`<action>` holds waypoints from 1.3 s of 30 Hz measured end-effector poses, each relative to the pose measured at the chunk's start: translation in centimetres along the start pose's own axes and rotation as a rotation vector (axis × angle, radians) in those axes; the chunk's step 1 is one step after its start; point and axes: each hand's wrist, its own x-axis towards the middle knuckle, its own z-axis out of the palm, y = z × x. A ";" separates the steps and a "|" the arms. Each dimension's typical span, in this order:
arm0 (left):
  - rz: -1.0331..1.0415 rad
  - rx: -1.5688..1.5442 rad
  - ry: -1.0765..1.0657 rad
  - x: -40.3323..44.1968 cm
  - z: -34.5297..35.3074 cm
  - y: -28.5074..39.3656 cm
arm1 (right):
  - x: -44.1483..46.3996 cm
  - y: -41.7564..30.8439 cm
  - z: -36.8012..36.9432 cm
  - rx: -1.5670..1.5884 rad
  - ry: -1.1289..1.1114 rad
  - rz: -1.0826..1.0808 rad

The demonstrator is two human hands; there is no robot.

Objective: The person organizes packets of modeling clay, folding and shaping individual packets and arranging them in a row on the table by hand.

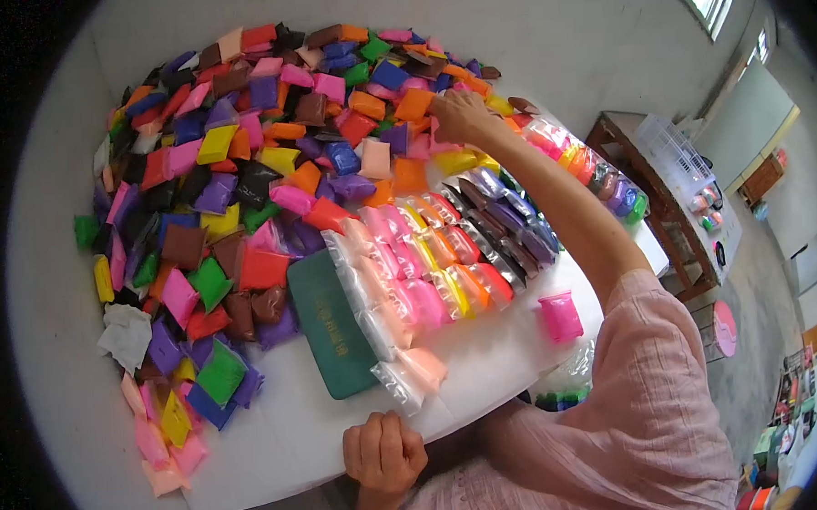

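My right hand (464, 118) reaches over the far part of a large heap of small, soft, coloured packets (241, 185). Its fingers curl down among them, beside an orange packet (414, 104); what they hold, if anything, is hidden. At the near edge of the white table (280, 452), my left hand (385, 452) is closed in a fist, with nothing visible in it. Between the hands lie rows of clear-wrapped packets (427, 254) in pink, yellow, orange, red, black and purple. A peach packet (423, 368) sits at their near end, and one bright pink packet (560, 317) lies apart.
A dark green box (331, 327) with gold lettering lies left of the rows. Crumpled white tissue (127, 336) rests on the heap. More wrapped packets (596, 169) lie at the table's right end. Beyond stands a wooden table (627, 136) with a white wire basket (673, 148).
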 end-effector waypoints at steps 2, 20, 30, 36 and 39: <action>0.004 0.002 0.005 -0.1 0.0 0.0 | 0.1 -0.3 -0.2 -0.037 0.010 -0.015; 0.064 -0.130 0.069 -0.1 -0.6 -0.1 | -34.8 -13.9 -7.2 0.366 0.612 -0.368; -0.094 -0.350 -0.124 0.5 -0.2 5.3 | -37.5 -16.8 -3.6 0.532 0.428 -0.197; -0.037 -0.171 -0.211 0.9 1.0 6.3 | -37.4 -17.0 -2.7 0.601 0.463 -0.189; 0.013 -0.122 -0.229 1.1 1.4 6.6 | -37.5 -16.5 -3.4 0.802 0.409 -0.182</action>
